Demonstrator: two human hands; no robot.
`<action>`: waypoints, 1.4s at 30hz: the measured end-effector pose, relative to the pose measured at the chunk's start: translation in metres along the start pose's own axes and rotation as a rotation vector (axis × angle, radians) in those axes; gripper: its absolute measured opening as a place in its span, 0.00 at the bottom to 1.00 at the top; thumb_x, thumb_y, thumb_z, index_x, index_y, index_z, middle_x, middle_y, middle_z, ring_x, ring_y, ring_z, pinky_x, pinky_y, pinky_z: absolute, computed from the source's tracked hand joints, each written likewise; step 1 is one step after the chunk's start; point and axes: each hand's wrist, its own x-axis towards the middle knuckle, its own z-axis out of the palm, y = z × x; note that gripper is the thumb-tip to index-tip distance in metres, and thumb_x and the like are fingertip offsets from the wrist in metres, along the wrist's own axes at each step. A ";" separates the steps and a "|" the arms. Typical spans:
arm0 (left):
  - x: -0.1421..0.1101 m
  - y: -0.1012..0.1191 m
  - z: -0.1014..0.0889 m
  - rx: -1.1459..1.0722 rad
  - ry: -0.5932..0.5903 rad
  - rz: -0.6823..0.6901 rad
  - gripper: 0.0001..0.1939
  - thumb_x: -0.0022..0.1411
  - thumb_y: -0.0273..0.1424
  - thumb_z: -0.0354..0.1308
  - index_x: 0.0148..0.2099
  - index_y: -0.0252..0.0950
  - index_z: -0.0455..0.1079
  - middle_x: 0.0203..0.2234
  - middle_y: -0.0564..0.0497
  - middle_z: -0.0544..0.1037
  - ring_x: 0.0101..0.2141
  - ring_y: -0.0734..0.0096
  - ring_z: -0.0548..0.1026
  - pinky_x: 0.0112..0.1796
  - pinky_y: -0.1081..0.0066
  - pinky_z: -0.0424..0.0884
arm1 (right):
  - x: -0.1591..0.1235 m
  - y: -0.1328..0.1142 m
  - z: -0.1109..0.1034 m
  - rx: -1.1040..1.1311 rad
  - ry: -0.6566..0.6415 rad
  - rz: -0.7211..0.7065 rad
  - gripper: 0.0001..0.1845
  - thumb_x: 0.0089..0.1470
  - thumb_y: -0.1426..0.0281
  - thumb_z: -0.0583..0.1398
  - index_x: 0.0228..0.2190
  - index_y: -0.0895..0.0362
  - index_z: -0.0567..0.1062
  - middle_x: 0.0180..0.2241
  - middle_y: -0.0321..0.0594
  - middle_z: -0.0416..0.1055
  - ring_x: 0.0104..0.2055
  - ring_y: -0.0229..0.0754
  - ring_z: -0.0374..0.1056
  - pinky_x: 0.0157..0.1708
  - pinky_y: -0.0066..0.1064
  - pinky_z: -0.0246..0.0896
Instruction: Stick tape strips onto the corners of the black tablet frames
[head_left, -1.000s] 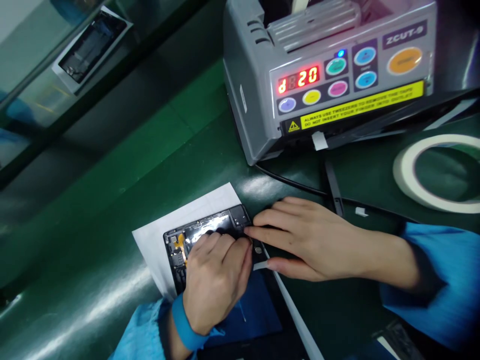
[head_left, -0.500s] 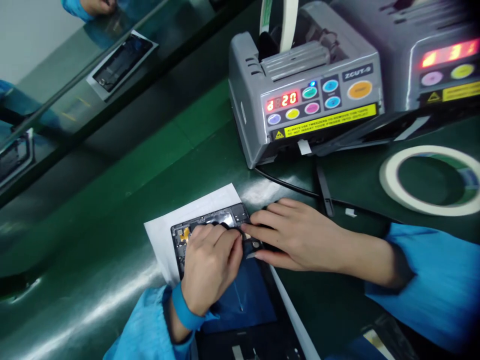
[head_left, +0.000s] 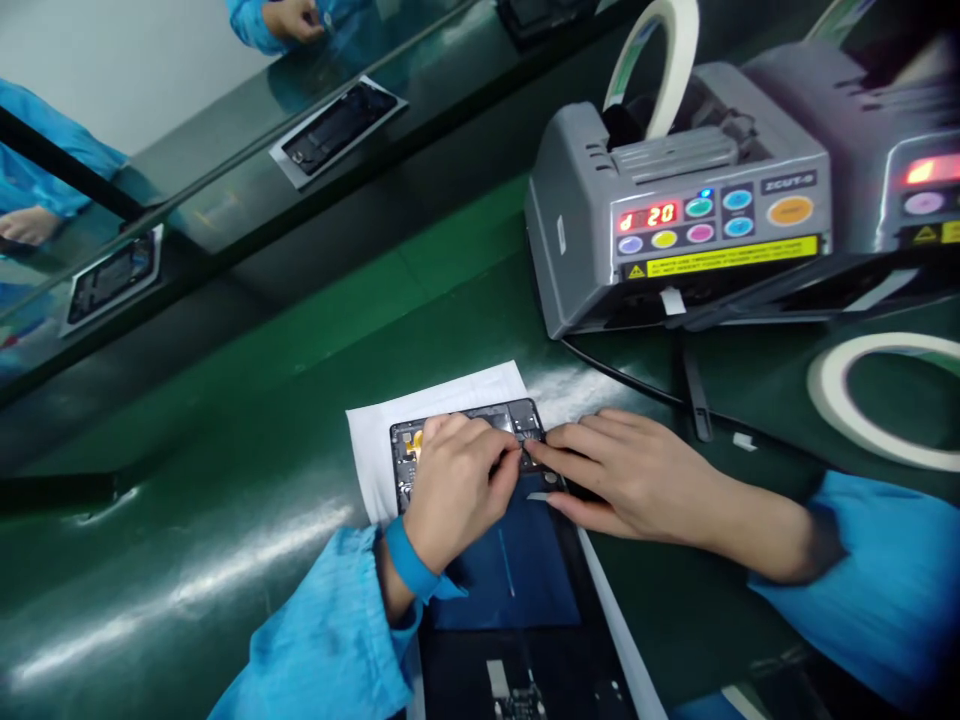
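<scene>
Left hand (head_left: 461,485) curled, can't tell if gripping; right hand (head_left: 645,480) half-open, fingertips touching opened tablet (head_left: 517,575).
Tablet on white paper (head_left: 367,450); white strip (head_left: 538,496) at right thumb. Lower circuit board (head_left: 521,700) shows more than earlier.

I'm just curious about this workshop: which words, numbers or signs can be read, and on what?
"ZCUT-9": badge on the left grey machine.
"d 20": its red display.
Warning triangle: beside its yellow strip.
Too small or blurred: the strip's wording, the orange button's label, the neighbouring machine's display.
</scene>
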 end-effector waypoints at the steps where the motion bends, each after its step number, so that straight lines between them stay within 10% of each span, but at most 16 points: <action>1: 0.000 0.000 0.000 -0.003 -0.001 -0.001 0.06 0.64 0.29 0.55 0.34 0.38 0.71 0.26 0.53 0.74 0.32 0.67 0.69 0.39 0.63 0.60 | 0.000 -0.001 0.000 0.004 0.005 -0.008 0.18 0.61 0.63 0.51 0.43 0.61 0.74 0.31 0.41 0.70 0.30 0.41 0.62 0.31 0.34 0.55; 42: -0.005 -0.002 0.001 0.032 -0.026 0.041 0.09 0.65 0.31 0.52 0.33 0.38 0.70 0.26 0.53 0.73 0.33 0.68 0.69 0.39 0.63 0.60 | -0.002 0.003 0.007 0.195 0.101 0.101 0.08 0.58 0.75 0.57 0.40 0.58 0.74 0.32 0.38 0.72 0.30 0.36 0.68 0.31 0.29 0.63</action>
